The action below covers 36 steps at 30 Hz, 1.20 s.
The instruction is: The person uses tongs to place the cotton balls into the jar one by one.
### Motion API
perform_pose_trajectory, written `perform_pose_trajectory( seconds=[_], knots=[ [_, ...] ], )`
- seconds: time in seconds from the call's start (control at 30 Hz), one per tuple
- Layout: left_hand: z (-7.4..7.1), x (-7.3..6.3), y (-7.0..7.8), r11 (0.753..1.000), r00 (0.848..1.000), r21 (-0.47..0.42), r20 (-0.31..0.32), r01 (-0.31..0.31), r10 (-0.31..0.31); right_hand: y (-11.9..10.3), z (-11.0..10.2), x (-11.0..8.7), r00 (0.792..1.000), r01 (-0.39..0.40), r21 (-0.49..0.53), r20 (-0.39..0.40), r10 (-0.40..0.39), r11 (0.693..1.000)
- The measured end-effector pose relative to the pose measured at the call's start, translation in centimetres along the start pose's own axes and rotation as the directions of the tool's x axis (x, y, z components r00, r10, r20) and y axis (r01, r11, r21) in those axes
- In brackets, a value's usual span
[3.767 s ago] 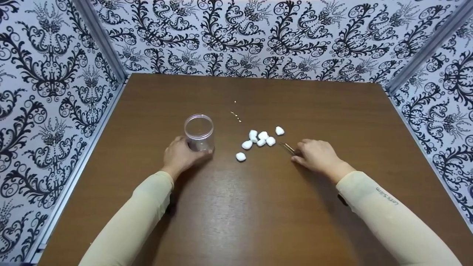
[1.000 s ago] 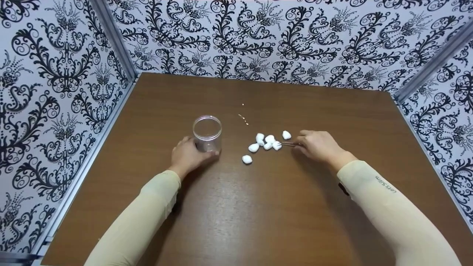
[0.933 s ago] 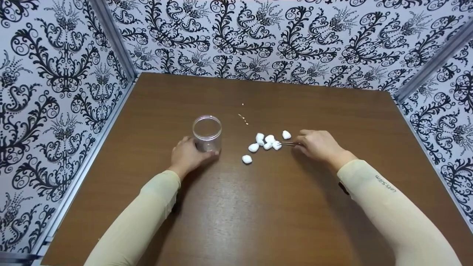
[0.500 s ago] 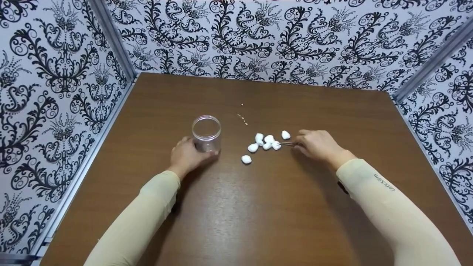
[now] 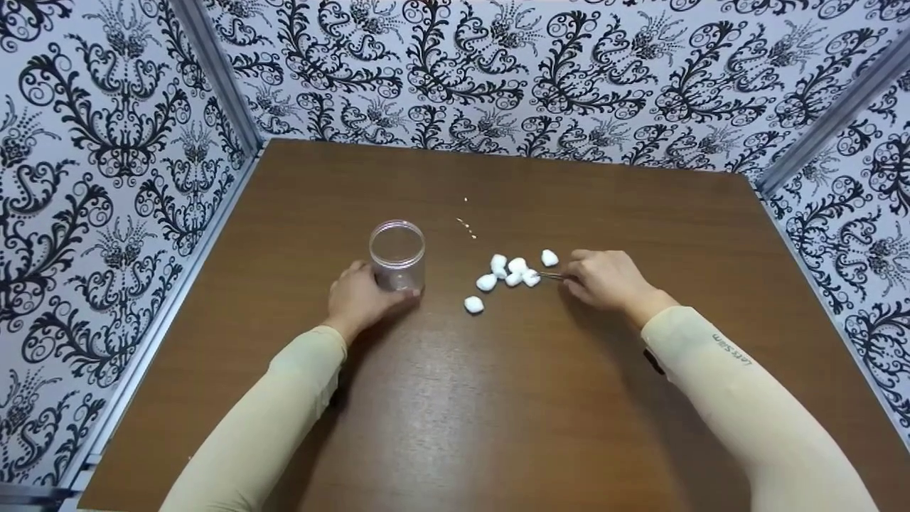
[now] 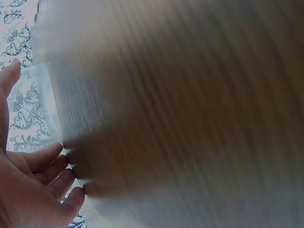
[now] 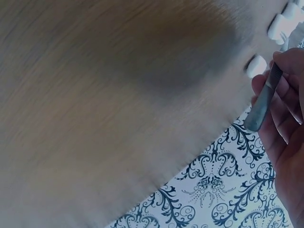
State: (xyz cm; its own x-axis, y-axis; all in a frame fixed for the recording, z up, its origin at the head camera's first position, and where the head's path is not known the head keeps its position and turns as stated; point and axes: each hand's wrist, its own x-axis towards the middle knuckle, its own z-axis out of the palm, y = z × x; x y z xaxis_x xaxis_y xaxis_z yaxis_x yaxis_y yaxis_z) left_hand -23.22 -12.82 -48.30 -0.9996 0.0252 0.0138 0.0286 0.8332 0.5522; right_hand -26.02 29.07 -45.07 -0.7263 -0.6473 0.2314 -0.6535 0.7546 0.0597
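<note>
My left hand (image 5: 357,299) is wrapped round the lower side of a clear plastic jar (image 5: 410,276), which stands upright and lidless with nothing visible inside. In the left wrist view its see-through wall (image 6: 45,107) shows between thumb and fingers. My right hand (image 5: 608,279) pinches metal tweezers (image 5: 549,276), their tips right at the rightmost cotton ball (image 5: 531,278) of a small cluster. The tweezers' flat end (image 7: 259,111) lies across the fingers in the right wrist view. Separate from the cluster lie one cotton ball (image 5: 549,257) behind and another (image 5: 473,304) in front.
The brown wooden table (image 5: 455,398) carries a few small pale specks (image 5: 466,226) behind the cotton balls. Patterned black-and-white panels (image 5: 498,78) with grey metal posts (image 5: 220,71) enclose its back and sides.
Since the oldest frame, the tweezers have moved left and reached the cluster's right cotton ball; their arms now look closer together. The left hand keeps its grip on the jar. The head view has shifted slightly.
</note>
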Motion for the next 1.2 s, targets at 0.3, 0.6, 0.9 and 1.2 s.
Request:
perform_pose_trajectory(
  seconds=[0.3,0.6,0.9,1.2],
  knots=[
    [0.1,-0.3,-0.4,1.000,1.000,-0.006,-0.018,-0.003,0.003,0.0,-0.2,0.0,0.999,0.016,-0.022,-0.043,-0.016,1.000],
    [0.2,-0.6,-0.4,1.000,1.000,0.015,-0.017,-0.008,0.009,0.1,-0.4,-1.1,0.998,0.008,0.005,-0.068,-0.007,1.000],
    [0.5,0.1,0.2,1.000,1.000,-0.010,0.004,-0.016,0.016,0.1,-1.9,-0.6,0.989,0.039,-0.009,-0.141,-0.040,0.999],
    [0.3,0.1,-0.2,1.000,0.999,0.000,-0.029,-0.013,0.013,-2.2,-3.8,3.7,0.970,0.132,-0.006,-0.204,-0.131,0.991]
  ],
)
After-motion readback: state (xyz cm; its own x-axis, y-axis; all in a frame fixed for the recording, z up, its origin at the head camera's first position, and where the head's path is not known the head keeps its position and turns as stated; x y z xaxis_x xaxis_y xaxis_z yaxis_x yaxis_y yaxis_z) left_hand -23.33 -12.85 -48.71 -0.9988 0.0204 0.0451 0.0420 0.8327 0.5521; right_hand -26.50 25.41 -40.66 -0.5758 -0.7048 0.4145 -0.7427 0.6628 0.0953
